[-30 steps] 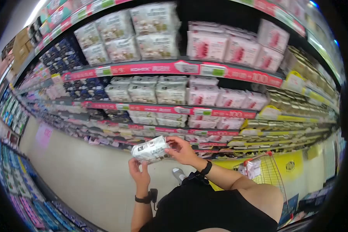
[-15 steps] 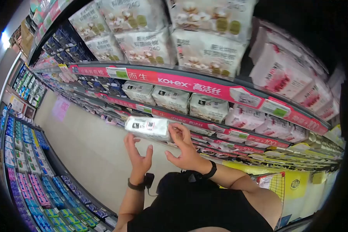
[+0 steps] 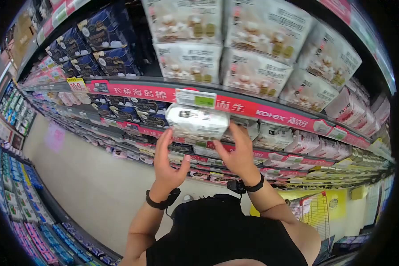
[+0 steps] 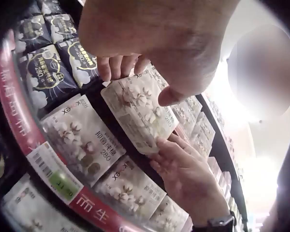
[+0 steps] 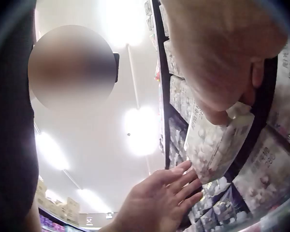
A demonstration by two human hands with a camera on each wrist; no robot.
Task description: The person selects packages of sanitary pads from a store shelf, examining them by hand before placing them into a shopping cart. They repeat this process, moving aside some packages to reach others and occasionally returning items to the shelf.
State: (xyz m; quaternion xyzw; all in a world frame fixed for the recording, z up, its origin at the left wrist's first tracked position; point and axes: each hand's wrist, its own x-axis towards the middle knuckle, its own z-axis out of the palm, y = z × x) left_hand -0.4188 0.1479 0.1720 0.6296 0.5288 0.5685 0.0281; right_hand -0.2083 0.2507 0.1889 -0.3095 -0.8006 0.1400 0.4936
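Observation:
In the head view a white soft package (image 3: pixel 197 120) is held up in front of the shelf. My right hand (image 3: pixel 240 155) grips its right end; in the left wrist view that thumb lies on the printed face and the fingers pass under the edge. My left hand (image 3: pixel 169 166) is at the lower left corner, thumb apart from the package. The right wrist view shows the left fingers (image 5: pixel 186 186) spread and fairly straight, their tips at the package (image 5: pixel 217 145). Cotton flowers are printed on the package (image 4: pixel 140 108) in the left wrist view.
Shelves with a pink label strip (image 3: pixel 142 92) carry matching white packs (image 3: pixel 261 31), dark blue packs (image 3: pixel 104 29) and pink packs (image 3: pixel 350 108). A shopping cart (image 3: pixel 315 213) stands at the lower right. Another shelf row (image 3: pixel 35 217) runs along the left of the aisle floor (image 3: pixel 84 168).
Both hands and the package have moved up, nearer the shelf's label strip. The view has shifted left along the shelf, bringing the dark blue packs closer to the middle.

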